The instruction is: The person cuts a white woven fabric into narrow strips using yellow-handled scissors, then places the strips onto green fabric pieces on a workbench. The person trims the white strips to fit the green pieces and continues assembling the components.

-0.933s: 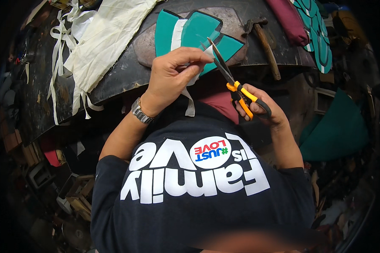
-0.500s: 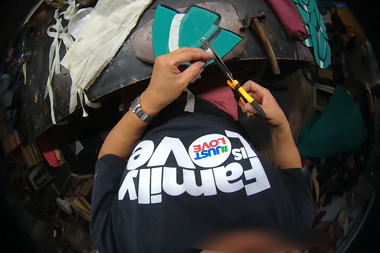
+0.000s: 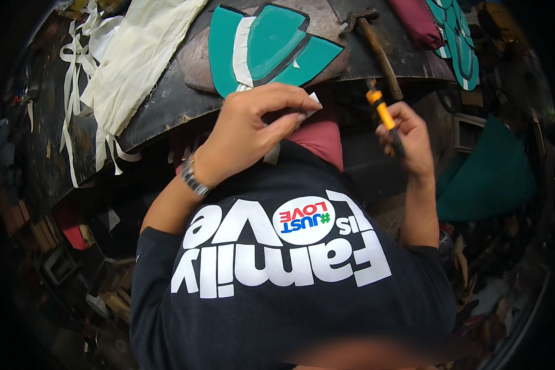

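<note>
Left hand (image 3: 253, 126): fingers pinched on white strip (image 3: 311, 103) at table (image 3: 166, 111) edge.
Right hand (image 3: 407, 135): closed around orange tool (image 3: 382, 114).
Nearby: teal pieces (image 3: 271, 46), hammer (image 3: 376, 46).

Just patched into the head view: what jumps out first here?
The teal cut-out pieces on the dark bench at top centre stand out most, just above the left hand pinching a pale strip. The right hand holds an orange-handled tool right of it, below a hammer.

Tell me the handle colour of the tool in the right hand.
Orange and black handle, clearest in the head view.
</note>
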The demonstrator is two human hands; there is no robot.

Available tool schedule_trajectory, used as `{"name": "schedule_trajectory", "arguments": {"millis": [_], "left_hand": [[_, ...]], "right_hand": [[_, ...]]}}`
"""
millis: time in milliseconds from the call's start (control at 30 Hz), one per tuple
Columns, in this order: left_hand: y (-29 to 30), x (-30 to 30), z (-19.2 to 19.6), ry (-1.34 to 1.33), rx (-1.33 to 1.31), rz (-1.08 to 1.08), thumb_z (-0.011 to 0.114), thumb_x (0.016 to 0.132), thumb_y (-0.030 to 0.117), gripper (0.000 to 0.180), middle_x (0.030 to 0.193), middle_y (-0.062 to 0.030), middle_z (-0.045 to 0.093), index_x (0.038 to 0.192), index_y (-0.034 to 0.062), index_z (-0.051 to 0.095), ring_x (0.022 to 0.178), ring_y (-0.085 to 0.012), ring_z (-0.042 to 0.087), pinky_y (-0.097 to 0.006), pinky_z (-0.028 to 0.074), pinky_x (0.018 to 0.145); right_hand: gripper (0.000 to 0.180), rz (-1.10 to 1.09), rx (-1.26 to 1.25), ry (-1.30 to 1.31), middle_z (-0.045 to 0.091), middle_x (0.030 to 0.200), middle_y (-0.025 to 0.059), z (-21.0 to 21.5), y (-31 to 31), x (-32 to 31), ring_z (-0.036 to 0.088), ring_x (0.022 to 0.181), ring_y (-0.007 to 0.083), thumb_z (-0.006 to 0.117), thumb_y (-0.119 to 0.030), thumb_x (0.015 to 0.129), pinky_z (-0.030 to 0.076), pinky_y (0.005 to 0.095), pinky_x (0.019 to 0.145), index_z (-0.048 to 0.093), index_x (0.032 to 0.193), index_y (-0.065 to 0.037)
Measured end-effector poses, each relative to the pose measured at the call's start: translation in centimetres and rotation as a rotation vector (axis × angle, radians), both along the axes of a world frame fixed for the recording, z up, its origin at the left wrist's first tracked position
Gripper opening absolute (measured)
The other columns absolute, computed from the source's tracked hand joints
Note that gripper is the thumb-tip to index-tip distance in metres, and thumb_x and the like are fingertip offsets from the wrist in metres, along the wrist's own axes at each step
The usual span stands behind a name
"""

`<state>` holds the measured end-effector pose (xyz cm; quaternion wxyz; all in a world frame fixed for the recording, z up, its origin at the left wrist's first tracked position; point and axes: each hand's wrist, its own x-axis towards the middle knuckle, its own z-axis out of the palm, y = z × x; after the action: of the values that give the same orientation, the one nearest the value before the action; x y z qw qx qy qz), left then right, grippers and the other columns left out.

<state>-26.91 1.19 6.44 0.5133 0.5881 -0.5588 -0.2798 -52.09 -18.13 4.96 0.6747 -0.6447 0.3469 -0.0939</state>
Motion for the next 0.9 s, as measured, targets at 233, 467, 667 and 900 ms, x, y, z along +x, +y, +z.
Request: {"name": "schedule_trajectory", "arguments": {"millis": [233, 467, 667, 900], "left_hand": [[-1.3, 4.2, 2.7, 0.238, -0.101, 0.226, 0.071, 0.09, 0.007, 0.029, 0.098, -0.0066, 0.069, 0.118, 0.001, 0.068, 0.085, -0.0091, 0.067, -0.022, 0.055, 0.073], [-4.2, 6.6, -2.4, 0.297, 0.095, 0.217, 0.071, 0.091, 0.012, 0.031, 0.096, -0.0025, 0.066, 0.121, 0.0067, 0.066, 0.079, -0.0058, 0.064, -0.019, 0.053, 0.07], [-4.7, 6.3, -4.4, 0.404, 0.126, 0.222, 0.066, 0.094, 0.008, 0.035, 0.098, -0.0018, 0.064, 0.129, 0.0048, 0.06, 0.081, -0.0069, 0.066, -0.019, 0.055, 0.071], [-4.6, 6.5, -4.4, 0.393, 0.136, 0.244, 0.065, 0.095, 0.008, 0.035, 0.098, -0.0026, 0.064, 0.129, 0.0039, 0.06, 0.085, -0.0086, 0.068, -0.02, 0.055, 0.072]], "right_hand": [[0.014, -0.148, -0.993, 0.231, 0.054, 0.066, 0.0001, -1.3, -12.1, 3.7, 0.052, 0.063, 0.0099, 0.071, -0.01, 0.085, 0.043, 0.0256, 0.059, 0.062, 0.092, -0.002], [0.036, -0.089, -1.379, 0.072, 0.065, 0.113, 0.0142, -1.4, -12.2, 8.7, 0.059, 0.109, 0.031, 0.058, -0.003, 0.081, 0.046, 0.0441, 0.094, 0.063, 0.116, -0.008], [0.041, 0.397, -1.229, -0.275, 0.062, 0.123, 0.0171, -1.5, -0.5, 12.6, 0.061, 0.111, 0.0285, 0.064, -0.012, 0.088, 0.047, 0.0404, 0.094, 0.059, 0.129, -0.007], [0.017, 0.096, -0.361, -0.399, 0.069, 0.088, 0.0041, 0.6, -1.2, 12.0, 0.065, 0.08, 0.0096, 0.065, -0.006, 0.094, 0.052, 0.024, 0.077, 0.067, 0.11, 0.0]]}}
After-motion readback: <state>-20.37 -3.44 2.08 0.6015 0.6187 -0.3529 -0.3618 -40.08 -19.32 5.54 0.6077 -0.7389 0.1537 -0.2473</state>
